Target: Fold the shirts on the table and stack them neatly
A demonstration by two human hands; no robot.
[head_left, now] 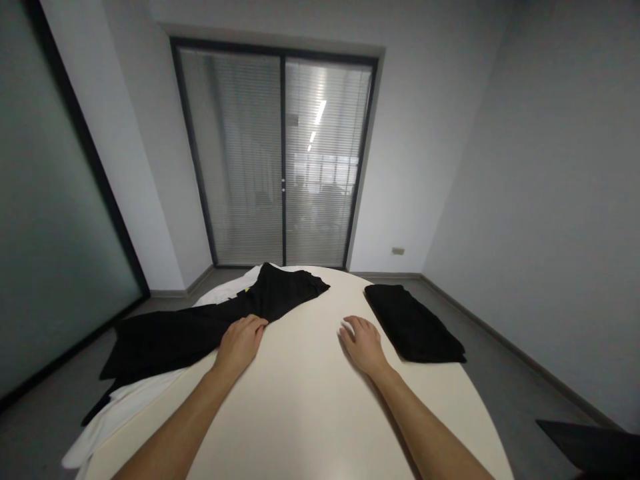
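Observation:
A loosely spread black garment (185,333) lies across the left side of the white table; which kind of clothing it is I cannot tell. My left hand (243,341) is on its near edge, fingers together and closed on the cloth. Part of the fabric under that hand is hidden. My right hand (364,343) is just above the bare tabletop, palm down, with its fingers apart and slightly bent, holding nothing. To the right of it, a neatly folded black garment (413,323) rests flat, apart from the hand.
White cloth (135,403) lies beneath the spread garment and hangs over the left edge of the rounded table (300,413). A dark flat object (595,443) juts in at lower right. Behind the table stand glazed doors with blinds (280,160).

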